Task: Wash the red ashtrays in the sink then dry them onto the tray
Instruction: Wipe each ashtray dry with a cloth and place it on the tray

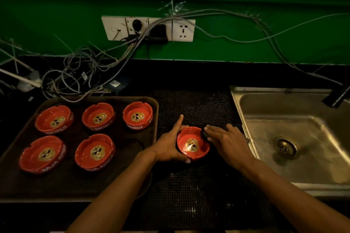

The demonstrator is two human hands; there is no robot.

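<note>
Looking down from the head camera, the dark desk (189, 195) carries a brown tray (106, 185) on the left, a studded black mat (197, 104) in the middle and a steel sink (295, 138) on the right.

Held ashtray (193, 143): red, gold skull mark inside, upright, over the mat between tray and sink, just right of the tray's right edge.

Left hand (169, 145): its grip is closed round the left side of the held ashtray, thumb under the near rim, index finger pointing straight up and away, off the rim.

Right hand (227, 140): fingers straight and flat, lying over a dark object (203, 134) at the ashtray's far right rim. What that object is cannot be told; the fingers press on it and do not curl round it.

Tray contents: five red ashtrays (96, 116), all upright, none touching. Three stand in the far row, two in the near row. The near right corner of the tray holds none.

Sink: basin with a round drain (287, 147) near its middle; a dark tap (337, 96) shows at the far right edge.

Far side: a green wall (246, 47) with a white socket strip (147, 28), and a tangle of grey cables (75, 73) lying on the far left of the desk.
</note>
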